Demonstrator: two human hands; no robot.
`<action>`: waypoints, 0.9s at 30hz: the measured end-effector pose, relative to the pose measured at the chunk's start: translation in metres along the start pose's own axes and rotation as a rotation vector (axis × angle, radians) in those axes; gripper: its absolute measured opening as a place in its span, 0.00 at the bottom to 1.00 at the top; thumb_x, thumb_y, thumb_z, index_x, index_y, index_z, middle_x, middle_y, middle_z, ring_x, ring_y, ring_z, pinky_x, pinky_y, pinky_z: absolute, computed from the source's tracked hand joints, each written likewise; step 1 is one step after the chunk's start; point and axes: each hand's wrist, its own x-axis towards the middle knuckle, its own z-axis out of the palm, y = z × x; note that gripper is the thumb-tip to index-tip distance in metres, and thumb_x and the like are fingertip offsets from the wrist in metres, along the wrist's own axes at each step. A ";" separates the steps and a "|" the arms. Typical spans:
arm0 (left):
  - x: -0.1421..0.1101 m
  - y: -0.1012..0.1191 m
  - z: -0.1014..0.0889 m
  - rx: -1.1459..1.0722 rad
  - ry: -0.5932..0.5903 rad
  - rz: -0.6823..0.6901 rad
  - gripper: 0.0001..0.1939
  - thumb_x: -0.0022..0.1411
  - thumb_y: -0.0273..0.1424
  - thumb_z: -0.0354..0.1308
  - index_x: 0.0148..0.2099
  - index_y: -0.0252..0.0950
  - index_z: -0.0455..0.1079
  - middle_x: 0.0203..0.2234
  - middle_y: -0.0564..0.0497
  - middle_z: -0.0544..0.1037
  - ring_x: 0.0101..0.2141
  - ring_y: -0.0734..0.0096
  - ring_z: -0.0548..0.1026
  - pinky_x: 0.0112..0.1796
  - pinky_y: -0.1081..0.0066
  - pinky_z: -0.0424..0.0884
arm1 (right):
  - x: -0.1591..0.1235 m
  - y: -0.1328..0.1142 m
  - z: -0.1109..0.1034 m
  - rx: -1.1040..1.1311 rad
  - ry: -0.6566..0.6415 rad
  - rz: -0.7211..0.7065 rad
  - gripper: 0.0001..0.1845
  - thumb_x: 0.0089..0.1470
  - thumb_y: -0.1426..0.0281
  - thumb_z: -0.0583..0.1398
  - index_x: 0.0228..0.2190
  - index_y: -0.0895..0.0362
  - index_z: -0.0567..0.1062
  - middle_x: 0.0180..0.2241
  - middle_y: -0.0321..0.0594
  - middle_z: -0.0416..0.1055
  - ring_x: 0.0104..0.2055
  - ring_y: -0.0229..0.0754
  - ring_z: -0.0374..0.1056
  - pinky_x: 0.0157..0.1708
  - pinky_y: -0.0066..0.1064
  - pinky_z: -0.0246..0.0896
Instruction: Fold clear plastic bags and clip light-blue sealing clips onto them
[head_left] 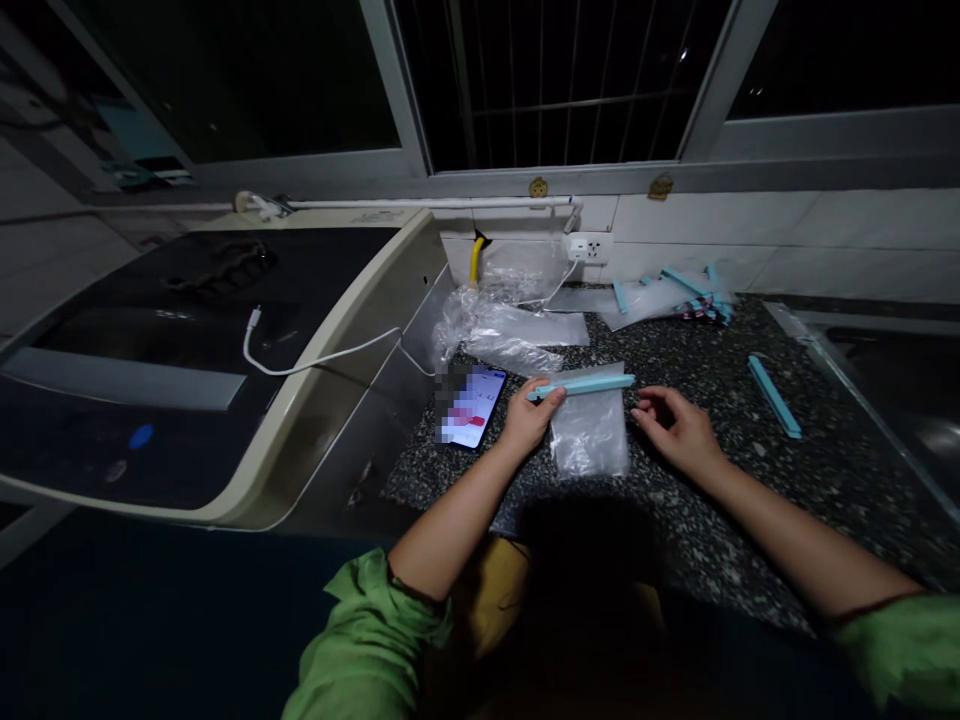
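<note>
A light blue bag-sealing clip lies across the upper part of a clear plastic bag on the speckled counter. My left hand grips the clip's left end between thumb and fingers. Just off the clip's right end is my right hand, its fingers bent and apart with nothing visible in them. Another blue clip rests alone on the counter to the right. A phone with a lit screen lies left of my left hand.
Crumpled clear bags are piled against the tiled wall. Several blue clips sit heaped with bags at the back. A washing machine stands on the left, a white charging cable across it. At right is a sink.
</note>
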 end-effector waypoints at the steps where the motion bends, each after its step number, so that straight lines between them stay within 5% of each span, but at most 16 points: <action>1: -0.001 0.000 0.000 0.000 -0.004 -0.017 0.15 0.44 0.40 0.62 0.28 0.33 0.69 0.26 0.53 0.72 0.30 0.74 0.68 0.36 0.73 0.63 | 0.000 0.000 0.000 -0.034 0.013 -0.046 0.15 0.49 0.63 0.57 0.38 0.57 0.70 0.30 0.42 0.72 0.28 0.40 0.67 0.30 0.33 0.64; 18: -0.004 0.000 0.001 -0.061 -0.164 -0.141 0.18 0.40 0.41 0.64 0.29 0.32 0.71 0.21 0.56 0.70 0.26 0.76 0.65 0.33 0.73 0.61 | -0.001 -0.004 -0.005 -0.388 0.121 -0.425 0.08 0.53 0.66 0.57 0.33 0.56 0.73 0.33 0.41 0.73 0.33 0.39 0.70 0.31 0.28 0.63; 27: -0.005 -0.001 0.003 -0.189 -0.210 -0.250 0.24 0.33 0.46 0.66 0.28 0.32 0.70 0.20 0.56 0.71 0.26 0.76 0.66 0.33 0.73 0.62 | 0.001 -0.006 -0.006 -0.535 0.078 -0.592 0.09 0.55 0.68 0.55 0.33 0.58 0.73 0.31 0.42 0.74 0.34 0.40 0.69 0.34 0.29 0.62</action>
